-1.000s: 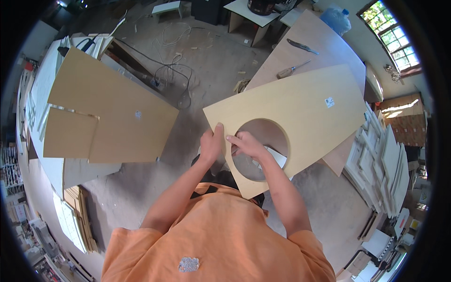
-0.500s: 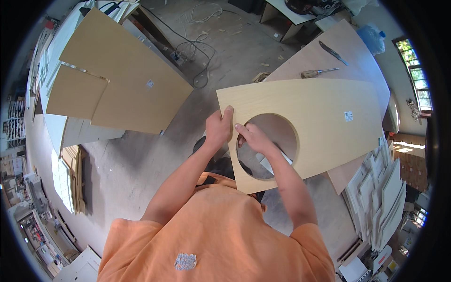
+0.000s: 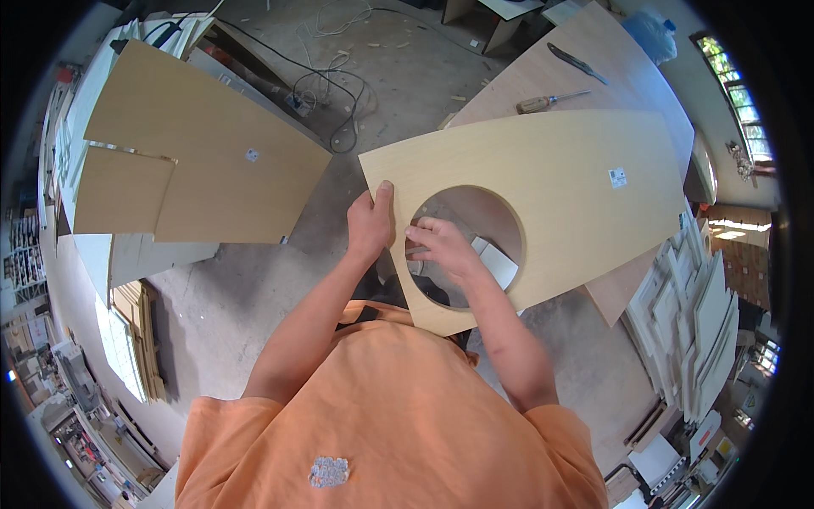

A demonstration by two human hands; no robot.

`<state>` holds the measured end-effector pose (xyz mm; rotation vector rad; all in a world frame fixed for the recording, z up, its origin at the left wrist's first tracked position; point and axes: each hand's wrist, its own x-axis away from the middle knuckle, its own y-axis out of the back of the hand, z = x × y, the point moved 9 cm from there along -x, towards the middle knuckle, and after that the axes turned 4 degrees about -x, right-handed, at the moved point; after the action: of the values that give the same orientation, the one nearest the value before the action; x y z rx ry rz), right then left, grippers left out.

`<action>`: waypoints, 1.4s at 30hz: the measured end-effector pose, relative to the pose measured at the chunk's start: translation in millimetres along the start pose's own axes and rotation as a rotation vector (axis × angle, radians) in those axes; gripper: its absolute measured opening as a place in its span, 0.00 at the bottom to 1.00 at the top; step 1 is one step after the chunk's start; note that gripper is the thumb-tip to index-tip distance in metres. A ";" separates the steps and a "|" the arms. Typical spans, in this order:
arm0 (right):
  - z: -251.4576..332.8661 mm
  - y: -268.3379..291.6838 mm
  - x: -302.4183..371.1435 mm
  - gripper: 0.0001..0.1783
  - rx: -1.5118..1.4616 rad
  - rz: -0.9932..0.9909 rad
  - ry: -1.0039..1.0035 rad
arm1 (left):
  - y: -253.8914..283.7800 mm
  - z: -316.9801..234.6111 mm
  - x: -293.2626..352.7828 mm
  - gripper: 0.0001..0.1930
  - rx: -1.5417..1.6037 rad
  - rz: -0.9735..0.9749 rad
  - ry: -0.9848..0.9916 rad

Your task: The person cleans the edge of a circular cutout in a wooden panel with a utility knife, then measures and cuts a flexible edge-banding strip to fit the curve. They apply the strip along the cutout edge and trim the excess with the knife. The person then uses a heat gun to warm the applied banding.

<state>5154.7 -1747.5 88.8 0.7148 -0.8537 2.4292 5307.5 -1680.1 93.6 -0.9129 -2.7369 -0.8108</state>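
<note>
- Your left grip is grasping the pale wooden panel at its left edge, thumb lying along the upper face, fingers passing out of sight below.
- Your right grip sits at the panel's round hole, partly open, fingers loosely bent and the tips right by the left part of the hole rim; whether they press on the wood, I cannot tell.
- The panel slants out to your right, its near corner by your orange shirt, its far part overlapping the counter.
- On that counter, beyond the panel's far edge, lie a screwdriver and a dark curved tool.
- A brown board is at your left, well apart from both hands.
</note>
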 end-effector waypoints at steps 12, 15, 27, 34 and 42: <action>-2.8 15.2 -18.7 0.18 -0.248 -0.165 0.112 | -2.8 4.0 -3.1 0.30 0.039 0.026 -0.027; -1.6 16.1 -22.5 0.18 -0.197 -0.143 0.125 | -2.9 6.2 -4.0 0.30 -0.003 0.042 -0.002; -1.3 18.0 -27.0 0.18 -0.074 -0.149 0.166 | -4.3 12.0 -5.5 0.28 0.050 0.060 0.011; -2.0 12.7 -22.7 0.19 -0.263 -0.086 0.100 | 8.6 -12.8 0.4 0.27 -0.182 -0.091 -0.135; 5.0 17.1 -18.9 0.17 -0.163 -0.151 0.031 | -4.6 5.1 -3.1 0.27 -0.076 0.052 0.054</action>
<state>5160.8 -1767.5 73.4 0.6538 -0.9380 2.2035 5307.4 -1682.0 86.3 -0.9568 -2.6412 -0.9216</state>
